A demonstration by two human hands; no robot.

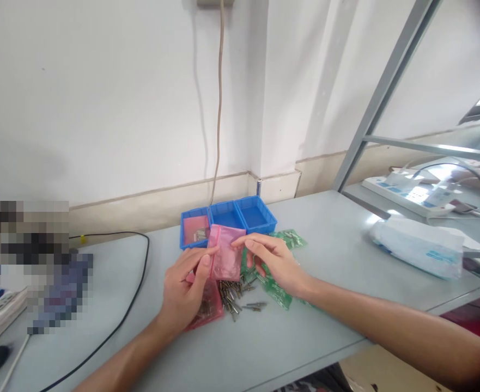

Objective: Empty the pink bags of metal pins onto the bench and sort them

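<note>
My left hand [186, 286] and my right hand [272, 261] both pinch a small pink plastic bag [226, 251], holding it upright above the grey table [325, 239]; the left grips its left edge, the right its top right edge. Under the hands lies a loose heap of small metal pins [235, 296]. Another pink bag [211, 310] with pins inside lies beneath my left hand. Green bags [283, 294] lie under and behind my right hand.
Three blue bins [228, 219] stand in a row just behind the bag; the left one holds a pink bag. A black cable [139, 272] curves across the left. A white packet [419, 245] and a power strip [411, 193] are at right, beside a metal frame [381, 92].
</note>
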